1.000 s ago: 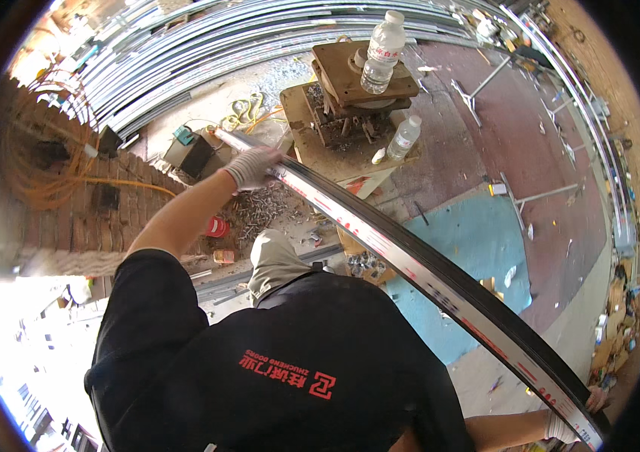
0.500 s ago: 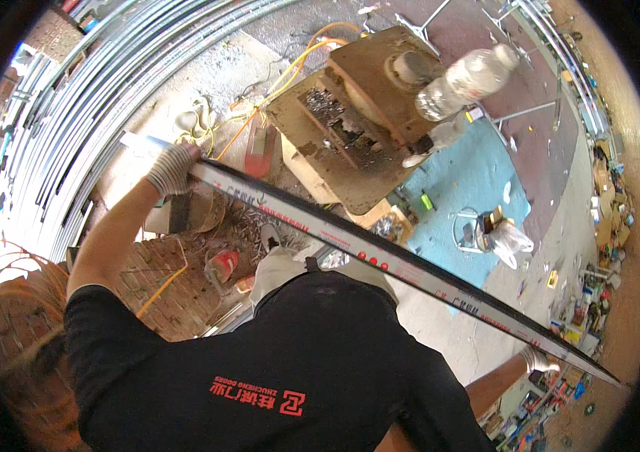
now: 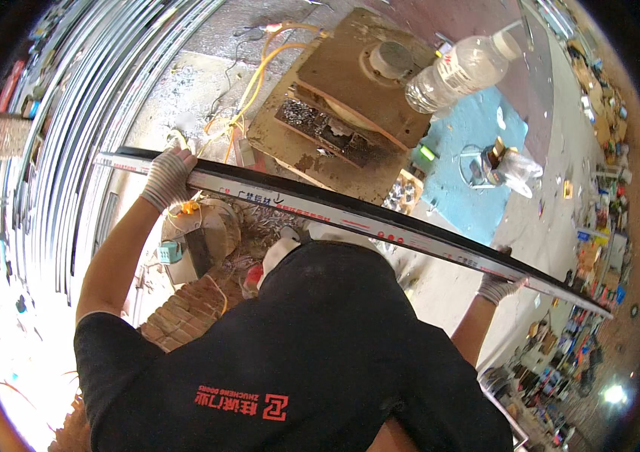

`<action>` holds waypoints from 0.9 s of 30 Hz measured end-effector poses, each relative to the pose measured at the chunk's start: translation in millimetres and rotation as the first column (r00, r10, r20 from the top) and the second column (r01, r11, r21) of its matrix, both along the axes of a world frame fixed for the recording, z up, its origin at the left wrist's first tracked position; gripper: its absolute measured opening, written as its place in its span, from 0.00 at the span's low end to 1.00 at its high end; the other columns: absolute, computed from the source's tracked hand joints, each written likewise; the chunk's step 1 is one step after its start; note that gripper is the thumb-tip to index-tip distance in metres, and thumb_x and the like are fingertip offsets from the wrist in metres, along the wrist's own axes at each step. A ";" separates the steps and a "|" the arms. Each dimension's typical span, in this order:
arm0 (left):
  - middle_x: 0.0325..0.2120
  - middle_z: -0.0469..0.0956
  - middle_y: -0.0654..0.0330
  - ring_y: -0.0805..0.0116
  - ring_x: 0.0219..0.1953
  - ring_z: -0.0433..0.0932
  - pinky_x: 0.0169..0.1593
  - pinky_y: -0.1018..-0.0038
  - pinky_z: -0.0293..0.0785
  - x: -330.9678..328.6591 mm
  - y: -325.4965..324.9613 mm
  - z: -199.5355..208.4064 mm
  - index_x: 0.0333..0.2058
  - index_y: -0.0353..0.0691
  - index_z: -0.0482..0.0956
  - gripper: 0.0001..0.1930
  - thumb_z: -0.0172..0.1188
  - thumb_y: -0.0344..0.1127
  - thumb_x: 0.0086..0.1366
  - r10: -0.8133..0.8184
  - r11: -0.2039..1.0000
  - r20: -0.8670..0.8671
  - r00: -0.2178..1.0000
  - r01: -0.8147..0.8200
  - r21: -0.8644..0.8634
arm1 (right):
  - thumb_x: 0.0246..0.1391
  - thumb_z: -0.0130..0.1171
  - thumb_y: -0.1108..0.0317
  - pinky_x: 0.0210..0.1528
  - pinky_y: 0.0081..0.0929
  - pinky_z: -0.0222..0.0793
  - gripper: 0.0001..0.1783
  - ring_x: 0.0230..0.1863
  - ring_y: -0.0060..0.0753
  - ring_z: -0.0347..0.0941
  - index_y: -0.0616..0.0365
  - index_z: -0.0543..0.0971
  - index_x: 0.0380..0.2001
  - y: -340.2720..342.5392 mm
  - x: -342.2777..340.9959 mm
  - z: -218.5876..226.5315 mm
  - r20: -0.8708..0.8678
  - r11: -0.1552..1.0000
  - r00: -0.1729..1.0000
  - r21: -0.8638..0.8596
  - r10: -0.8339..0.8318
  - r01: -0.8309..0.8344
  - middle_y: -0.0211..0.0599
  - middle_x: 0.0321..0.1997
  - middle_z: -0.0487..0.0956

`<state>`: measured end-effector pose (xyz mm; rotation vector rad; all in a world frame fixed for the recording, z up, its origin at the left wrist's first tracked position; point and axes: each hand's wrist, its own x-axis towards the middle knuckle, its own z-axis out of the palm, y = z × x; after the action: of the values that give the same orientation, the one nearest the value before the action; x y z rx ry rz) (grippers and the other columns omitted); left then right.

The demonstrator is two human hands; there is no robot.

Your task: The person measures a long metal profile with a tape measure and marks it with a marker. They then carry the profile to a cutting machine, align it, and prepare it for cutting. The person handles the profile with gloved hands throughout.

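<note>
A long, straight aluminium profile (image 3: 350,217), black along its upper edge and covered with printed whitish film on its side, slants across in front of me from left down to the right. My left hand (image 3: 169,179), in a striped knitted glove, is wrapped round it near its left end. Farther along toward the right end, my right hand (image 3: 501,288), gloved the same way, grips the lower edge with its fingers partly hidden. Just beyond the profile stands a rusty brown machine (image 3: 274,143) with metal chips in its slot. A clear plastic bottle (image 3: 459,71) is on its right side.
Many long metal profiles (image 3: 101,113) lie stacked at the left. Yellow-orange cables (image 3: 248,105) run beside the machine. To the right are a blue mat (image 3: 470,158) and a small stool (image 3: 478,167) with a plastic bag (image 3: 519,173). Cluttered goods line the far right.
The profile's right end has risen, making it less steep, and more of its left end sticks out past my left hand. My right hand has come up with it and inward.
</note>
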<state>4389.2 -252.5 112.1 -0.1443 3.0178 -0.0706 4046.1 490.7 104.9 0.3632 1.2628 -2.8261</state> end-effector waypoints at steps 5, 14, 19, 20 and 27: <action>0.26 0.72 0.57 0.53 0.33 0.76 0.38 0.61 0.75 -20.5 -14.4 -3.7 0.30 0.43 0.74 0.19 0.68 0.46 0.43 -0.055 0.998 0.038 0.998 0.055 -0.010 | 0.54 0.51 0.32 0.49 0.51 0.78 0.39 0.40 0.56 0.79 0.62 0.74 0.47 -31.9 21.7 -23.0 0.185 0.978 0.964 0.119 -0.189 0.169 0.57 0.39 0.81; 0.28 0.73 0.57 0.54 0.35 0.75 0.41 0.61 0.74 -77.3 -40.7 -1.3 0.33 0.42 0.76 0.24 0.72 0.46 0.39 -0.160 0.984 -0.026 0.987 0.162 0.079 | 0.50 0.62 0.37 0.46 0.57 0.79 0.30 0.40 0.52 0.81 0.50 0.78 0.44 -69.2 39.7 -44.9 0.334 0.916 0.858 0.237 -0.390 0.324 0.46 0.40 0.83; 0.31 0.74 0.57 0.54 0.38 0.74 0.43 0.60 0.73 -94.9 -74.7 -8.4 0.34 0.41 0.75 0.27 0.74 0.47 0.35 -0.175 0.978 0.068 0.982 0.165 0.128 | 0.48 0.62 0.39 0.43 0.54 0.80 0.27 0.40 0.48 0.81 0.49 0.78 0.41 -96.2 53.8 -33.4 0.399 0.903 0.816 0.283 -0.418 0.325 0.40 0.39 0.83; 0.31 0.74 0.57 0.53 0.38 0.74 0.43 0.60 0.72 -97.2 -82.5 -11.8 0.34 0.41 0.75 0.27 0.74 0.47 0.35 -0.180 0.975 0.066 0.982 0.169 0.142 | 0.48 0.62 0.39 0.42 0.53 0.80 0.27 0.40 0.48 0.81 0.49 0.79 0.41 -102.3 58.1 -32.3 0.393 0.886 0.804 0.318 -0.446 0.336 0.40 0.39 0.83; 0.30 0.73 0.55 0.52 0.35 0.73 0.41 0.60 0.72 -108.8 -118.3 -40.7 0.34 0.41 0.74 0.25 0.73 0.47 0.39 -0.368 0.888 -0.011 0.930 0.355 0.292 | 0.46 0.62 0.43 0.39 0.51 0.78 0.25 0.36 0.45 0.79 0.49 0.79 0.41 -119.1 86.3 -23.6 0.381 0.832 0.750 0.378 -0.541 0.407 0.37 0.40 0.83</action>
<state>4280.5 -370.8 71.5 0.4436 2.9236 0.3308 4132.4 371.6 81.2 1.4988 1.6077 -2.6178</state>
